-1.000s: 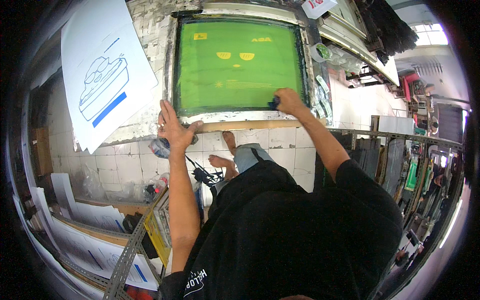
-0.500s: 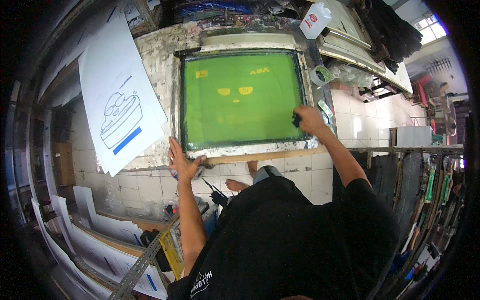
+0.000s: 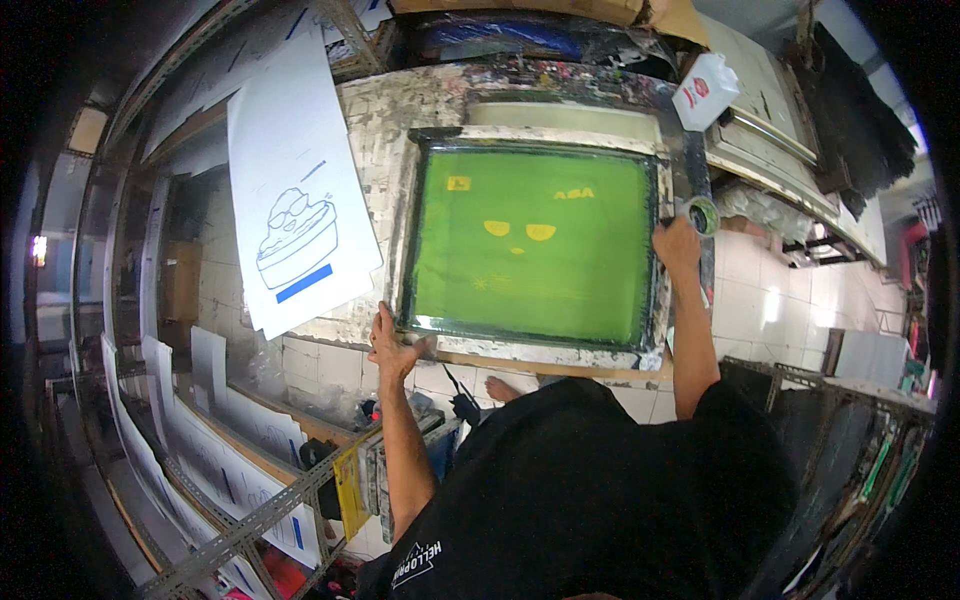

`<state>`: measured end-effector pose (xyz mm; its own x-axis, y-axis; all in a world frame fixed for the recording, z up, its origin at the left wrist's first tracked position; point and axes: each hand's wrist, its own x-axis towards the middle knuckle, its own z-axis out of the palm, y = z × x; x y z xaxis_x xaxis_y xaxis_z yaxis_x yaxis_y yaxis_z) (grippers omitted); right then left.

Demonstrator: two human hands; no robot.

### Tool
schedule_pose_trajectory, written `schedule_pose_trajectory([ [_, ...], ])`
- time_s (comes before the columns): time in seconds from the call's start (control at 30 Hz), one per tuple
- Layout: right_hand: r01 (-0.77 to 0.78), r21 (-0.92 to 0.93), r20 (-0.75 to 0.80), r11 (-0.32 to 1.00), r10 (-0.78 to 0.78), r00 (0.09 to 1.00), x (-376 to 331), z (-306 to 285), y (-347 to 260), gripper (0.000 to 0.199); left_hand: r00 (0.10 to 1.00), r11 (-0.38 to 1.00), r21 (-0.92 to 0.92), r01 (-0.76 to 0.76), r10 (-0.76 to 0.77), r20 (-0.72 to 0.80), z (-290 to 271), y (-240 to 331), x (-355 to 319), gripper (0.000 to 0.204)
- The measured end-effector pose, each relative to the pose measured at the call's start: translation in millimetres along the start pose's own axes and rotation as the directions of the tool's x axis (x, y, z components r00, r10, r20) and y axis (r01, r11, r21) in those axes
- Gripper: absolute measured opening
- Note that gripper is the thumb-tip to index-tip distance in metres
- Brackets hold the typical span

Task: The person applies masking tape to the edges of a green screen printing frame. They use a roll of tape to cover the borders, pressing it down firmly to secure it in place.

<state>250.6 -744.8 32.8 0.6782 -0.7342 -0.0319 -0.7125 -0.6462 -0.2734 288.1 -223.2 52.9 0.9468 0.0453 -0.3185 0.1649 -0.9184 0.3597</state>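
Nearest, at the bottom of the view, a black shirt point(image 3: 590, 490), with left forearm point(image 3: 405, 460) and right forearm point(image 3: 694, 345) going forward. Farther up, the left hand point(image 3: 393, 352) at the near left corner of a green framed screen point(image 3: 530, 280), with fingers spread and thumb pointing to the right, toward the near rail point(image 3: 540, 350); apparently resting there, without anything visible in the grasp. Then, more forward on the other side, the right hand point(image 3: 677, 248) at the right rail point(image 3: 660, 310), with fingers seemingly bent; cannot tell pinching from only touching, because of hidden fingertips. Just beside, a round pale container point(image 3: 703, 216) with green inside; cannot tell touching or apart.

Note especially this relation: the screen between both hands, forward and right of the left fingers, left of the right ones, with long axis running left to right, across the body. About equally near to both, with left at a corner and right near the middle of a short side.

Leftward, on the worn table point(image 3: 375, 125), a white sheet point(image 3: 300, 160) with blue line drawing. Farthest, to the right, a white jug point(image 3: 706, 92)
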Motion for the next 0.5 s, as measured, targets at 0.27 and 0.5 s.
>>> schedule_pose_trajectory([
  [0.27, 0.107, 0.011, -0.043, 0.994, -0.107, 0.993, -4.2, 7.0, -2.9, 0.053, 0.934, 0.952, -0.305, 0.027, -0.132, -0.331, 30.9, -48.6, 44.2, 0.047],
  [0.5, 0.314, 0.168, 0.012, 0.934, -0.321, 0.947, 22.6, 5.7, -48.5, 0.047, 0.923, 0.900, -0.410, 0.148, -0.275, -0.271, -18.9, -51.8, -53.9, 0.034],
])
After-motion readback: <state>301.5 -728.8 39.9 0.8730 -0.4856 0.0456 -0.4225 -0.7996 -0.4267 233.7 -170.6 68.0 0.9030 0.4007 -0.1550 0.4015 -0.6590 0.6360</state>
